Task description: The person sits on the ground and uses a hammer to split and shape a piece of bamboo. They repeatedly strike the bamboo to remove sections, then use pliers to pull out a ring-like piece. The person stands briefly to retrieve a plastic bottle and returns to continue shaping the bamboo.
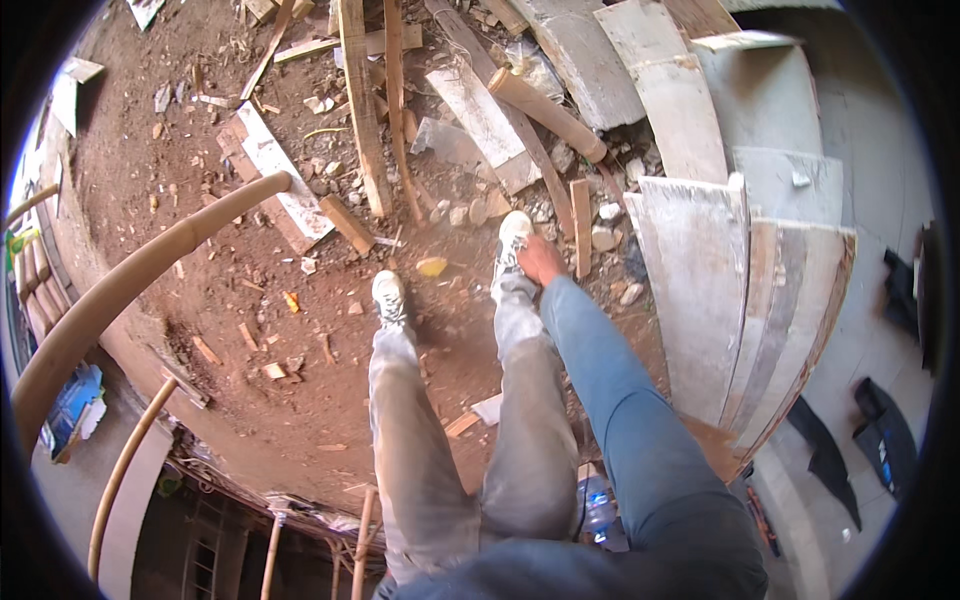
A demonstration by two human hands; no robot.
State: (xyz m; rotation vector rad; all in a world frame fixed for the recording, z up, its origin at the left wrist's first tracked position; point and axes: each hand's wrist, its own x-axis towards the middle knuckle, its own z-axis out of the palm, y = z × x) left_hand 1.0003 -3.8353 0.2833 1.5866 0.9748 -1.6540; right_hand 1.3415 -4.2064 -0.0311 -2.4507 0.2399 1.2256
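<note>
My right arm, in a blue-grey sleeve, reaches down past my right knee. Its hand (541,260) is low beside my right shoe (511,245), a pale sneaker, and seems to touch its side. The fingers look curled in, and whatever they may hold is hidden. Just right of that hand, a short wooden piece (581,228) stands among stones. My left shoe (389,291) rests on the reddish dirt. A yellow scrap (431,267) lies between the two shoes. My left hand is out of view.
Long timber strips (362,110) and a round wooden post (548,114) lie ahead over rubble. Worn pale boards (690,290) stack at the right. A thick bamboo pole (150,270) crosses the left side. Near my right leg is a clear plastic bottle (599,510).
</note>
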